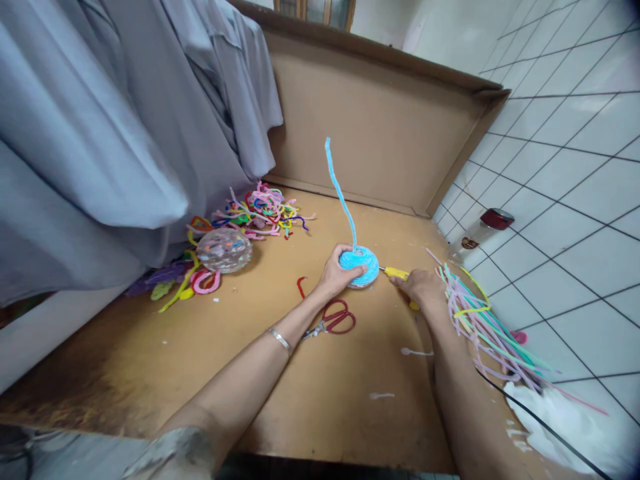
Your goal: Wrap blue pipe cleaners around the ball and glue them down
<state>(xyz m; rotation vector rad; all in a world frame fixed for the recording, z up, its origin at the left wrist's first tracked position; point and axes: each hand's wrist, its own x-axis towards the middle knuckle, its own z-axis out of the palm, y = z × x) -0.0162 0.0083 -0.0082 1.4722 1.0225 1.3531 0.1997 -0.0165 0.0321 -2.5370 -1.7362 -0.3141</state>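
My left hand (338, 272) grips a round disc (367, 265) covered in coiled light-blue pipe cleaner, its thumb lying on top. From the disc's far side a loose blue strand (340, 192) sticks up. Just to the right, my right hand (423, 287) is closed on a yellow glue gun (397, 273), whose metal tip points at the disc's right edge. Whether the tip touches the disc I cannot tell. Red-handled scissors (340, 317) lie below the disc, beside my left forearm, with a short red piece (301, 287) near them.
Tangled colourful pipe cleaners (265, 210) and a speckled ball (225, 251) sit at the left. A long bundle of pipe cleaners (470, 320), a jar (483, 233), white plastic (550, 420) and a black cable (540, 413) are at the right. Cardboard (370, 113) stands behind.
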